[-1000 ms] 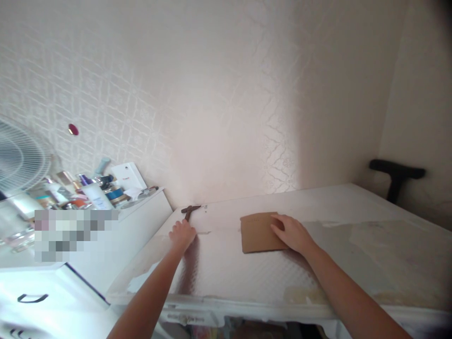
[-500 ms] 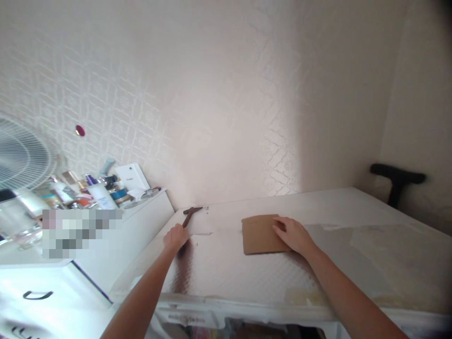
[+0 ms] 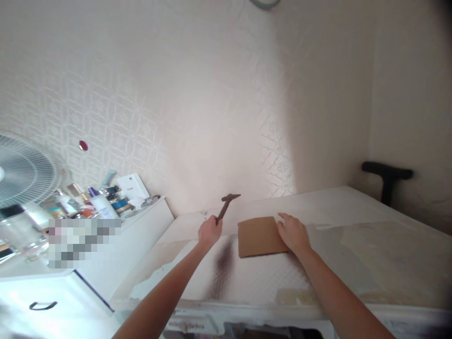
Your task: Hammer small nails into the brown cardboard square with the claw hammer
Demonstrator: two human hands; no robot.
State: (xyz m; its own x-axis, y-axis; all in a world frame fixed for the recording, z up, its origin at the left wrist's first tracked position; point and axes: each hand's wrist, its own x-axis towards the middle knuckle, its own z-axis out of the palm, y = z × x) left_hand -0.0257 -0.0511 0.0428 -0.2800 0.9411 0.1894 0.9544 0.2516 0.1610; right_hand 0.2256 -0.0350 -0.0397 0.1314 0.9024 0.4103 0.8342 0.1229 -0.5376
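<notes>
In the head view my left hand point(image 3: 210, 230) is closed around the handle of a hammer point(image 3: 223, 210). The hammer is tilted, its head up and pointing right, above the white worn tabletop point(image 3: 183, 263). A flat piece of brown cardboard point(image 3: 261, 238) lies on the tabletop, to the right of the hammer. At the cardboard's right edge rests my right hand point(image 3: 294, 234), its fingers loosely stretched and the index finger pointing past the edge. Its palm side is hidden.
On the left, a white cabinet point(image 3: 141, 245) carries bottles, jars and a white box point(image 3: 132, 187). A fan point(image 3: 28, 165) stands behind them. Patterned wallpaper point(image 3: 212, 117) rises at the back. A black T-shaped support point(image 3: 386, 176) stands beyond the tabletop's right side.
My left hand has lifted the hammer off the tabletop's left side and carried it right, toward the cardboard. My right hand's fingers have straightened at the cardboard's edge. The view has shifted slightly.
</notes>
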